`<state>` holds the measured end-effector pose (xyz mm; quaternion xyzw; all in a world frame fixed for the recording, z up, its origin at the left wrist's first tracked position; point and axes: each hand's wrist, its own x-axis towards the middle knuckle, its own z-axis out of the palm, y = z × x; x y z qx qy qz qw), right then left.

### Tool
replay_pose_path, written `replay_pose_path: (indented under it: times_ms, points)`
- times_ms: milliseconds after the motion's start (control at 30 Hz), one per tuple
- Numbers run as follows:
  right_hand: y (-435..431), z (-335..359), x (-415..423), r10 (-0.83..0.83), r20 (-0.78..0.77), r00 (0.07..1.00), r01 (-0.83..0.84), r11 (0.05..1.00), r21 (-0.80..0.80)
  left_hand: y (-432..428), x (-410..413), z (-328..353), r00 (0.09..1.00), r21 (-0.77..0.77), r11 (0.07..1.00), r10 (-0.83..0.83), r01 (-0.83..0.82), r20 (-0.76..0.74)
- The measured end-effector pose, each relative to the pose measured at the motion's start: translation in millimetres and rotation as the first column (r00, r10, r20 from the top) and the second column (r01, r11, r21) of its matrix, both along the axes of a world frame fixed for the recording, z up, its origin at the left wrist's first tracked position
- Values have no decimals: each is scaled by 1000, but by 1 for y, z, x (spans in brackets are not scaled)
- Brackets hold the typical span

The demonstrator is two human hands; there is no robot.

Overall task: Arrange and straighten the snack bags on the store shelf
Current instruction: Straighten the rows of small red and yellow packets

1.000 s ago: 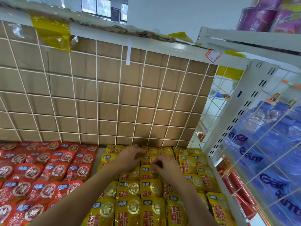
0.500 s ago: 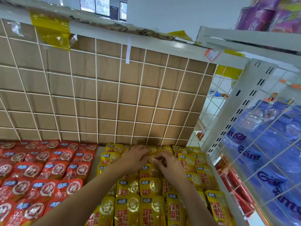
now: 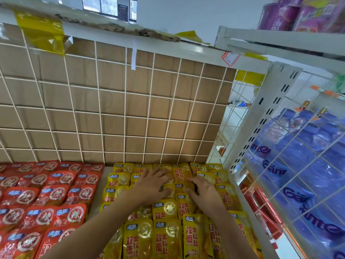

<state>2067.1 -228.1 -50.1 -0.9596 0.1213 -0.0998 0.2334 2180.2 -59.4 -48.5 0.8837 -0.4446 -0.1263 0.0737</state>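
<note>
While both hands are lying flat on the rear rows of the yellow snack bags [image 3: 164, 238], we are logging this as a levelling and squaring step, not a pick-up.

Placement:
- We are seeing the yellow bags lying face up in overlapping columns on the right part of the shelf [image 3: 97, 200].
- The red snack bags [image 3: 61, 197] are lying the same way on the left, with a bare strip of shelf running between the two colours. We are reading that strip as keeping the flavours apart, and the overlap as keeping every label showing.
- The last yellow row is sitting close against the wire grid back [image 3: 125, 116], which has cardboard [image 3: 112, 103] behind it.
- Water bottles [image 3: 298, 165] are standing well apart, beyond the right-side mesh.

Hands:
- We are noting the left hand [image 3: 151, 186] palm down, with its fingers [image 3: 164, 172] straight and spread over several bags, pinching nothing.
- The right hand [image 3: 203, 189] is resting just beside it, palm down and pointing across toward the left hand. It looks relaxed and is holding nothing that we are able to make out.
- Both forearms are reaching in from the lower edge and converging toward the back rows.

Judgement: we are taking the flat palms as suited to soft, slippery pouches, since broad pressure should be sliding them without creasing. The front rows are looking fairly straight. One bag just beyond the right hand seems to be sitting slightly askew, so the rear rows likely need more nudging.
</note>
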Motion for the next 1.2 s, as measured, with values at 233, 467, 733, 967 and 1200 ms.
replay_pose_path:
  times_ms: [233,467,733,967,1200]
  points:
    - [-14,2,8,47,-57,997,-45,998,35,-2,-15,11,999,-102,994,47,-47,-4]
    - [-25,5,21,137,-109,984,-135,990,28,-14,-47,8,993,-195,979,83,-65,85]
    - [-32,8,20,205,-66,976,-202,978,47,-25,-49,10,993,-161,983,101,-91,54]
    - [-34,9,21,211,-58,976,-208,977,51,-33,-37,14,996,-121,988,90,-93,-28]
    - [-35,8,25,196,-70,978,-192,979,67,-45,-20,15,995,-121,992,35,-46,-92]
